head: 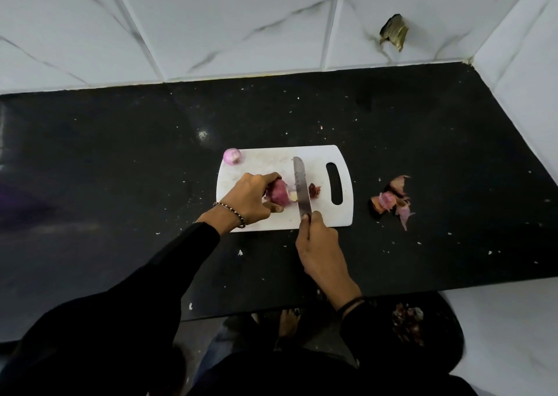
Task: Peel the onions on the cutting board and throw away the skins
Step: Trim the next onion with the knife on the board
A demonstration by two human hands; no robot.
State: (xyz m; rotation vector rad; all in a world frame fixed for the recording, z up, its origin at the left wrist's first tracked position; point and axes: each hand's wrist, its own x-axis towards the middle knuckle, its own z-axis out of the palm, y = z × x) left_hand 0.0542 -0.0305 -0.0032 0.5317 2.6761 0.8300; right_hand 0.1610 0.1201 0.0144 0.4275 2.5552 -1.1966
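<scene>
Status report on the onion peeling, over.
Left hand grips onion on cutting board. Right hand grips knife, blade at onion's end. Skins piled on counter, nothing blocking.

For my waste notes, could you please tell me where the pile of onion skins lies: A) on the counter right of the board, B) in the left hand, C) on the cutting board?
A: the onion skins sit on the counter, apart from the cutting board, beyond its handle slot.

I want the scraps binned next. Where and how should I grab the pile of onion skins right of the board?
Come from above and pinch the onion skins at the bunched middle, closing in from both sides; the curled tips stick out thin and would likely tear. They lie loose on the counter, nearest the right hand.
</scene>
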